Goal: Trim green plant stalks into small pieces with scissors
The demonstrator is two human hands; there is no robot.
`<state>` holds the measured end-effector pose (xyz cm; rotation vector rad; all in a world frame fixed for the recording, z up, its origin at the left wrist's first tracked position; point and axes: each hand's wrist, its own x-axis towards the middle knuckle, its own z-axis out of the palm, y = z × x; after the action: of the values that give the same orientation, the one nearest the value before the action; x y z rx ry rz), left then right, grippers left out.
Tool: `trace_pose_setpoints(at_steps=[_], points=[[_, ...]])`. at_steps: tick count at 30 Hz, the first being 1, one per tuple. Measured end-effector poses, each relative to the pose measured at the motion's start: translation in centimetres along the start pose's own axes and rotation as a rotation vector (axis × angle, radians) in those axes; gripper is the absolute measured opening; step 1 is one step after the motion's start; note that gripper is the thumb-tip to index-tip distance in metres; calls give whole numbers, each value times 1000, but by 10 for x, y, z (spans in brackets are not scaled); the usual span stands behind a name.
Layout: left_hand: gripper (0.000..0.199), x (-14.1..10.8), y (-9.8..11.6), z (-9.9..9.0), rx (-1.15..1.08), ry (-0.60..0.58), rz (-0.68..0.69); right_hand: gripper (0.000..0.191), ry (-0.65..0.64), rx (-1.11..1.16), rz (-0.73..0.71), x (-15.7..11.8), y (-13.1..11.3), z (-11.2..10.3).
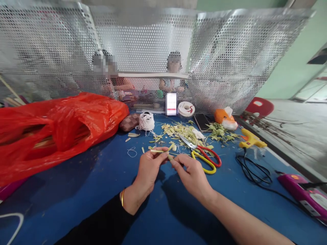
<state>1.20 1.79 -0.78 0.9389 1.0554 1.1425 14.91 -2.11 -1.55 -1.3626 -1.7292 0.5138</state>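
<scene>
My left hand (150, 168) pinches a thin, pale green plant strip (156, 150) between thumb and fingers above the blue table. Close beside it, my right hand (190, 172) has its thumb and forefinger closed at the strip's lower right end. A short yellow-green piece (171, 147) sticks up between the two hands. Just beyond my right hand lie scissors (204, 154) with one red and one yellow handle, blades pointing away to the left. Behind the hands spreads a heap of pale green plant scraps (182, 132).
A red plastic bag (102, 112) covers the left side. White string (146, 121), a ribbon spool (186, 109), a phone (202, 121) and an orange tissue holder (226, 118) line the back. A yellow glue gun (252, 139) and purple power strip (304, 194) lie right. People sit behind perforated sheeting.
</scene>
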Motion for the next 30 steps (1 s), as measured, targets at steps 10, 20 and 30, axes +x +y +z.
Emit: trace_pose_setpoints(at_steps=[10, 20, 30], points=[[10, -1, 0, 3, 58, -52, 60, 26, 102, 204, 193, 11, 13, -10], [15, 0, -7, 6, 87, -106, -14, 12, 123, 12, 52, 12, 16, -9], [15, 6, -13, 2, 195, -271, 28, 19, 182, -64, -135, 7, 15, -6]])
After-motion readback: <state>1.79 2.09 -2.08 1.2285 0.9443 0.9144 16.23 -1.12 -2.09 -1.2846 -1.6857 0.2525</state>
